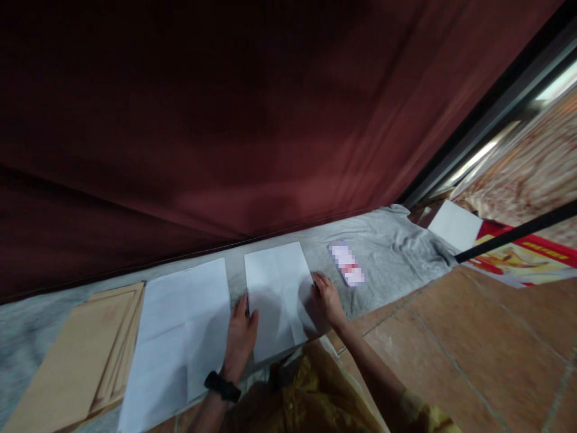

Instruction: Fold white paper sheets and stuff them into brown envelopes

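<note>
A white sheet of paper (277,282) lies on the grey cloth in front of me, with faint creases across it. At its left edge is my left hand (241,334), fingers stretched out and thumb spread over the paper's side; a dark band circles that wrist. My right hand (328,299) rests against the opposite edge, its fingers slightly bent and apart. Whether either hand pinches the paper's edge is hard to tell. Left of my left hand lies a larger creased white sheet (180,319). A pinkish bundle with a red band (347,264), blurred by pixels, sits right of my right hand.
Brown envelopes (85,355) overlap at the far left. The grey cloth (383,252) runs along a dark red curtain (252,132). At right, a dark pole (518,231) crosses a red and yellow printed sheet (532,255) above the tiled floor (473,337).
</note>
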Demonstrator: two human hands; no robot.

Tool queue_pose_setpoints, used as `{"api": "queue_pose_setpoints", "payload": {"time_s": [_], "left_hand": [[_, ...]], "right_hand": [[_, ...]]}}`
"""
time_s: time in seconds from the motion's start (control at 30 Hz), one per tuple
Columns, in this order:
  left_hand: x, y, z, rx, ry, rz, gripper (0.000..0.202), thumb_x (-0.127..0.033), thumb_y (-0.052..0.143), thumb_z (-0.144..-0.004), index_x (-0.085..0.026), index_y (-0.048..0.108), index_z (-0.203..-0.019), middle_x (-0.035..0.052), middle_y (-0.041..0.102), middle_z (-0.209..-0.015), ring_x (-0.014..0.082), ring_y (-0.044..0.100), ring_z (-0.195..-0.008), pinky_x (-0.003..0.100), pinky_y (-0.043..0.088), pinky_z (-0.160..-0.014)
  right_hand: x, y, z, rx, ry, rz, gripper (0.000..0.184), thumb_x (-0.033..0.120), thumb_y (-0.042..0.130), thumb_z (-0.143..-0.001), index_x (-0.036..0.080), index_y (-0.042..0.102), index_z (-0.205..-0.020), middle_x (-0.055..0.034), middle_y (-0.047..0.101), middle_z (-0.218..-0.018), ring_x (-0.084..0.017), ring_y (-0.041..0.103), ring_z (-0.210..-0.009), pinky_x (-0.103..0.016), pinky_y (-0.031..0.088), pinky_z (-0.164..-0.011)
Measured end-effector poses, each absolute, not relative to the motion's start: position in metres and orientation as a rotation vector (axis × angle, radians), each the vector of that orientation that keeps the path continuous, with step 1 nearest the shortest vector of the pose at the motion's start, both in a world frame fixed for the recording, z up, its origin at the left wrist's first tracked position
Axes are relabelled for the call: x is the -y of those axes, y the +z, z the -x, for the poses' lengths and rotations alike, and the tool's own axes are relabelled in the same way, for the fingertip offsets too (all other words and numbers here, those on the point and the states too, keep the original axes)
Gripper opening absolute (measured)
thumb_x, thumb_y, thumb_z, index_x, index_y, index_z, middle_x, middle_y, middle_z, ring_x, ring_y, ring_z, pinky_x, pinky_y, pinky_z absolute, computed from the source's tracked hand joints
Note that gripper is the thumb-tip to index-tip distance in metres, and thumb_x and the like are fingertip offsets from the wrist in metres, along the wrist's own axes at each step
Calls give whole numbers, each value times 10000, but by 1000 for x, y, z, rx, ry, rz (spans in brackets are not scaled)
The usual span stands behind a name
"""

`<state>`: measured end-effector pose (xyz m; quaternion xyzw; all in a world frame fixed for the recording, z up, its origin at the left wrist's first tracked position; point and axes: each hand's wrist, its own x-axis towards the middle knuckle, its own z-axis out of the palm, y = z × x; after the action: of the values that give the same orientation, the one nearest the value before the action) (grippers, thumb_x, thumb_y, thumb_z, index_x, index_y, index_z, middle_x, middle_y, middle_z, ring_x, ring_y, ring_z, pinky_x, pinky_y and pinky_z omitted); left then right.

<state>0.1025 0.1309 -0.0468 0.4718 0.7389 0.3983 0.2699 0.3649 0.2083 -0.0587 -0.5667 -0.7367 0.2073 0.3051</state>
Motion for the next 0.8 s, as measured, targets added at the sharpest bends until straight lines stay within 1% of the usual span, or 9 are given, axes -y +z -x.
{"api": "queue_pose_setpoints", "payload": {"time_s": [0.07, 0.13, 0.2, 0.33, 0.47, 0.57, 0.63, 0.73, 0.8], "left_hand": [[-142, -39, -101, -1927, 1168, -891, 523, -304, 651, -762, -213, 589, -1273, 83, 692, -1145, 252, 644, -1099, 450, 484, -1031], [-151, -32, -98, -1874, 1216, -647, 535, -330, 694, -697, -187, 605, -1205, 49, 699, -965, 219, 666, -936, 408, 514, -933], [-158, -26, -96, -1843, 1219, -581, 556, -382, 713, -654, -161, 611, -1154, 25, 683, -855, 196, 660, -823, 374, 523, -836], [-163, -16, -98, -1808, 1169, -571, 581, -451, 748, -551, -143, 642, -1032, 18, 673, -773, 189, 637, -737, 331, 489, -700], [-166, -8, -106, -1763, 1099, -589, 503, -485, 773, -478, -145, 685, -838, 41, 679, -743, 195, 617, -696, 314, 447, -629], [-168, 3, -107, -1744, 1079, -618, 477, -527, 788, -446, -153, 672, -719, 32, 654, -687, 188, 588, -661, 306, 417, -601], [-169, 14, -102, -1738, 1085, -648, 474, -542, 801, -435, -159, 653, -670, 8, 619, -636, 167, 549, -630, 293, 392, -586], [-174, 39, -89, -1701, 1084, -725, 492, -550, 827, -449, -156, 659, -690, -25, 581, -597, 130, 495, -590, 266, 360, -564], [-179, 57, -80, -1658, 1069, -782, 496, -557, 837, -480, -157, 656, -710, -62, 511, -534, 98, 430, -529, 241, 310, -522]], "right_hand": [[-217, -57, -359, 1794, 678, 1575, 383, 205, 500, -895, 172, 633, -1253, -114, 667, -1135, -246, 609, -1042, -395, 477, -978], [-225, -55, -353, 1676, 767, 1624, 353, 225, 517, -873, 168, 658, -1192, -95, 680, -1030, -227, 618, -945, -360, 485, -923], [-231, -54, -350, 1623, 821, 1634, 291, 232, 516, -855, 174, 689, -1081, -67, 686, -923, -206, 610, -850, -330, 487, -855], [-236, -53, -349, 1533, 957, 1614, 176, 277, 524, -796, 189, 677, -802, 0, 618, -678, -167, 542, -660, -278, 445, -671], [-238, -50, -348, 1400, 1090, 1581, 200, 368, 544, -753, 213, 588, -634, 30, 525, -568, -150, 476, -583, -270, 384, -577], [-243, -43, -348, 1282, 1189, 1552, 227, 418, 577, -725, 229, 553, -601, 34, 506, -550, -154, 470, -574, -279, 386, -564], [-246, -35, -349, 1204, 1254, 1529, 233, 443, 608, -703, 228, 565, -624, 30, 533, -567, -156, 486, -575, -283, 404, -569], [-251, -19, -352, 1104, 1331, 1485, 278, 481, 652, -683, 209, 615, -723, 9, 607, -649, -158, 530, -604, -284, 429, -587], [-256, -3, -354, 1071, 1372, 1444, 321, 490, 690, -666, 196, 635, -782, 7, 624, -682, -150, 536, -611, -270, 416, -580]]}}
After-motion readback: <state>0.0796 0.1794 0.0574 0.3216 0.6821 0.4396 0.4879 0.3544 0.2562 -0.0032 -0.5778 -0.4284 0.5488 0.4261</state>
